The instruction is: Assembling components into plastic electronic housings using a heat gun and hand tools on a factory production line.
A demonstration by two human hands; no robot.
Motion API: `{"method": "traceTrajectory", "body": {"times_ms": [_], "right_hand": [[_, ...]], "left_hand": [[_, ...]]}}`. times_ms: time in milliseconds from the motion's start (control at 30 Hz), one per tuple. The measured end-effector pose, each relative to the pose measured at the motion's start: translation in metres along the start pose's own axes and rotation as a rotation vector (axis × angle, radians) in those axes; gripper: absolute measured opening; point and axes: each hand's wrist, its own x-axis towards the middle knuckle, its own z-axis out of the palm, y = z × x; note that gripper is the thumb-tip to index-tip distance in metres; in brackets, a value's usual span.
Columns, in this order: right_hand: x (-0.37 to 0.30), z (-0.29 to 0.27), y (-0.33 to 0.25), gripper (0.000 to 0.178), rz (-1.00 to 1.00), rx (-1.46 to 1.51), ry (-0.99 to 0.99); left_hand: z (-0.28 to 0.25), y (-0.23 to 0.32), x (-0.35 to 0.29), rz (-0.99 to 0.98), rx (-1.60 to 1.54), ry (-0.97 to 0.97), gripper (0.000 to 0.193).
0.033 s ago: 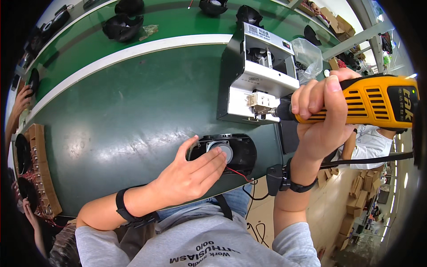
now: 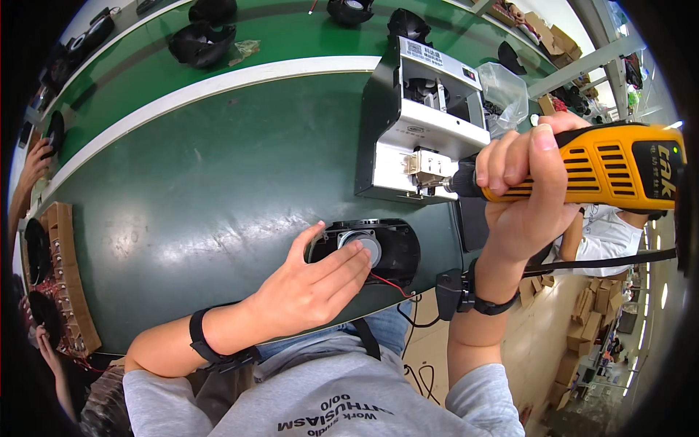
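My right hand (image 2: 528,182) is wrapped round a yellow and black electric screwdriver (image 2: 608,166), held almost level. Its tip meets the metal pick-up block (image 2: 429,167) on the front of a silver and black screw feeder (image 2: 429,127). Whether a screw sits on the bit is too small to tell. Lower down, my left hand (image 2: 320,284) lies on a black speaker housing (image 2: 402,251), fingers stretched over the round grey back of the speaker (image 2: 373,247) and thumb apart at the housing's left edge. A red wire (image 2: 389,280) runs out from under the fingers toward the table edge.
Beyond a white rail (image 2: 240,80), black housings (image 2: 200,45) lie on a green surface. A clear plastic bag (image 2: 506,95) is behind the feeder. At left stands a cardboard tray (image 2: 69,277) of small parts, near other people's hands (image 2: 36,164). A black cable (image 2: 604,262) crosses at right.
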Motion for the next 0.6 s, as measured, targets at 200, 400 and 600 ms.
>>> {"method": "traceTrajectory", "body": {"times_ms": [200, 400, 600], "right_hand": [[0.0, -0.005, 0.005, 0.017, -0.007, 0.041, -0.013], [-0.004, -0.004, -0.001, 0.023, 0.071, 0.031, -0.088], [-0.024, -0.001, -0.026, 0.027, 0.006, 0.252, -0.344]], "left_hand": [[-0.001, -0.002, 0.0, 0.03, 0.045, -0.034, 0.039], [0.0, -0.002, -0.002, 0.012, 0.075, -0.022, 0.038], [-0.003, 0.0, 0.001, 0.007, 0.02, -0.017, 0.022]]}}
